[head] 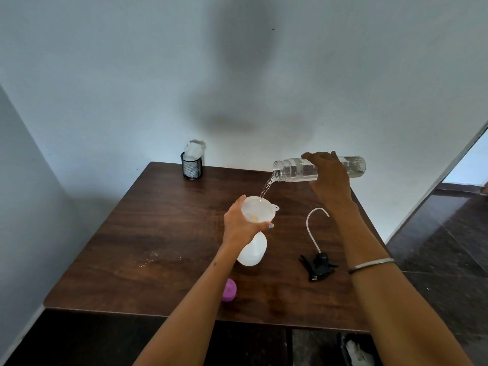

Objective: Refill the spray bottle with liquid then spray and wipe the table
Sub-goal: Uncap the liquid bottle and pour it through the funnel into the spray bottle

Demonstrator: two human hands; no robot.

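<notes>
At the near edge of the dark brown wooden table [148, 233], a small purple plastic cap [228, 289] lies on its side just beside the person's left forearm. Farther in, toward the middle of the table, the left hand [241, 226] is wrapped around the neck of the white translucent plastic spray bottle [252, 250], steadying a white plastic funnel [257, 211] seated in its mouth; the bottle stands upright on the tabletop. Right of it, nearer the right edge, the black trigger spray head [318, 265] lies detached on the wood, its clear dip tube [313, 228] curling up and away. Above the far right part of the table, the right hand [327, 175] grips a clear plastic water bottle [317, 169] tipped almost level, and a thin stream of water [266, 187] falls from its open mouth into the funnel. At the far left corner, against the pale wall, stands a black mesh cup [192, 167] stuffed with white cloth [195, 149].
</notes>
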